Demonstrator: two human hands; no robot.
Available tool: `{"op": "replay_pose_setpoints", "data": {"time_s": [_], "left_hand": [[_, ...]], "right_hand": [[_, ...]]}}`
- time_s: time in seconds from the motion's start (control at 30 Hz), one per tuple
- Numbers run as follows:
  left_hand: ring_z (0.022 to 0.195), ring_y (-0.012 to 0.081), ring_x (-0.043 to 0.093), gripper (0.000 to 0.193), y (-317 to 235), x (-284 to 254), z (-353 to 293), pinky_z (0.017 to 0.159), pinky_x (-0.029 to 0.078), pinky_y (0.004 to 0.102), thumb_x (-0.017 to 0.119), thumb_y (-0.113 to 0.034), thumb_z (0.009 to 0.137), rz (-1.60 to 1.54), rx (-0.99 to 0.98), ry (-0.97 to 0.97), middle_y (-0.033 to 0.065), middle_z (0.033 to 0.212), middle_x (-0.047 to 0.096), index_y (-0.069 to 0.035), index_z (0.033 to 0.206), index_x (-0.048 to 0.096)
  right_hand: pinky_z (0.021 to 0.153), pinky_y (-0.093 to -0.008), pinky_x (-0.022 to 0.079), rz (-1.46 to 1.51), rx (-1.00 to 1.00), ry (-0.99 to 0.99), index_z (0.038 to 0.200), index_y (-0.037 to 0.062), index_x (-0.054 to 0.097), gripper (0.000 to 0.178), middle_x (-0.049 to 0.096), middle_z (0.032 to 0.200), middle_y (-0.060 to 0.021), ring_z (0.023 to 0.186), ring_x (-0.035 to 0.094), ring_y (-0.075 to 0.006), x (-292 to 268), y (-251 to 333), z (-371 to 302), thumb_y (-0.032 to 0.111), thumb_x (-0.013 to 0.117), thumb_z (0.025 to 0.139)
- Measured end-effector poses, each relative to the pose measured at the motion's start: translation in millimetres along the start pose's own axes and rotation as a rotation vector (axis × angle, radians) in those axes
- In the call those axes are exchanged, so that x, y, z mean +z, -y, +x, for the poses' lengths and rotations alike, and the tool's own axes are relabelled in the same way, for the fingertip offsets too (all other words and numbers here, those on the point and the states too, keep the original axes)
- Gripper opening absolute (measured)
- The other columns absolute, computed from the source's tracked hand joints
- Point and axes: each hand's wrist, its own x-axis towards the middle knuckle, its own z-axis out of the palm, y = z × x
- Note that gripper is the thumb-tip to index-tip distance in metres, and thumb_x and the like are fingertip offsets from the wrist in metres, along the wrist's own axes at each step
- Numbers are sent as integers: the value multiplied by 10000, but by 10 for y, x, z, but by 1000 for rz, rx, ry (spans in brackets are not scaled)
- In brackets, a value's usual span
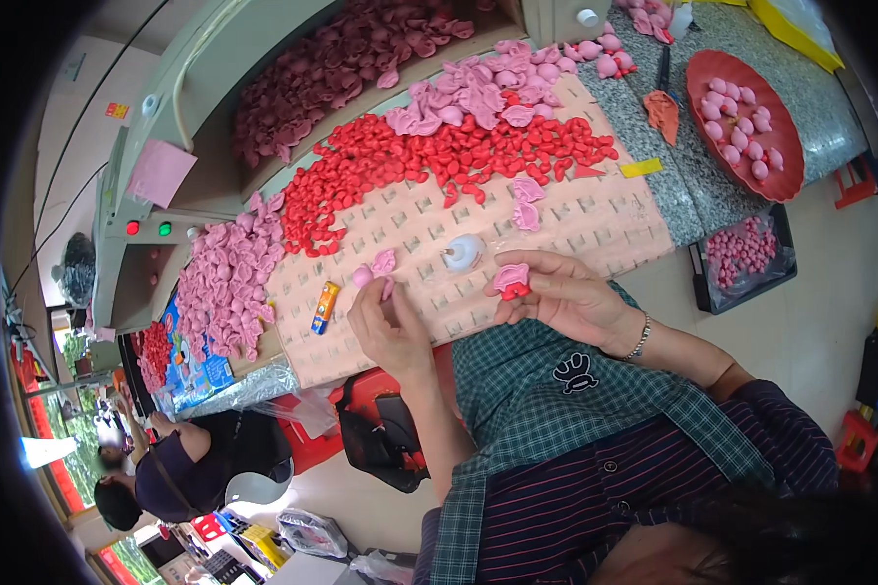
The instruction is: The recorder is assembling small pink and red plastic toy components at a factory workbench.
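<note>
My right hand (566, 297) pinches a small pink molded piece (510, 277) with a red piece (515, 292) at its lower edge. To the left, my left hand (392, 327) is low over the table, its fingers curled around a small pink piece (388, 289). Just beyond those fingertips lie a round pink piece (362, 276) and a flatter pink molded piece (384, 260). Between my hands stands a small whitish squeeze bottle (465, 253) with a thin nozzle. Two pink molded pieces (527, 203) rest farther back on the patterned sheet (415, 219).
Red pieces (361, 166) and pink pieces (226, 278) are heaped around the sheet, below a grey machine opening (263, 73). A small orange-blue box (325, 307) lies left. At right are a red plate (788, 161) and a black tray (710, 283). Another person (200, 463) sits at left.
</note>
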Motion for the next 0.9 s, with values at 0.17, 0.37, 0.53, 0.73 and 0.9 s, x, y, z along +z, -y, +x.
{"op": "replay_pose_setpoints", "data": {"time_s": [0.17, 0.37, 0.53, 0.73, 0.9], "left_hand": [[771, 143, 611, 203, -207, -136, -66, 711, 490, 262, 666, -71, 921, -372, -345, 58, 94, 935, 659, 39, 1091, 646], [788, 142, 617, 255, -45, -227, -60, 679, 494, 250, 666, -85, 925, -136, -113, 153, 96, 987, 643, 12, 1160, 648], [796, 177, 603, 297, -96, -227, -89, 652, 496, 274, 716, -102, 880, -90, -112, 201, 108, 1017, 624, -7, 1155, 653], [797, 180, 593, 328, -96, -210, -134, 675, 499, 274, 739, -97, 860, -39, -58, 175, 113, 1017, 627, -7, 1161, 647], [828, 152, 591, 339, -182, -193, -271, 703, 491, 250, 756, -77, 847, -183, -179, 112, 103, 1053, 643, 14, 1153, 642]], "right_hand": [[949, -388, 518, -49, -8, 30, 1464, -19, 376, 488, 595, 1288, -223, 1055, 663, -270, -33, -25, 2, 104, 511, 1011], [945, -394, 514, -37, 8, 97, 1487, -15, 340, 507, 585, 1296, -215, 1051, 661, -275, -46, -69, -6, 86, 494, 1015], [940, -391, 514, -34, 15, 110, 1482, -10, 356, 484, 583, 1281, -205, 1045, 661, -273, -41, -56, -22, 94, 476, 1025], [938, -388, 518, -14, 47, 83, 1465, -9, 392, 449, 588, 1260, -203, 1050, 659, -273, -43, -64, -20, 115, 452, 1037], [947, -361, 523, -97, 69, 3, 1469, -8, 385, 476, 595, 1253, -194, 1048, 665, -240, 8, -51, -18, 96, 498, 1019]]}}
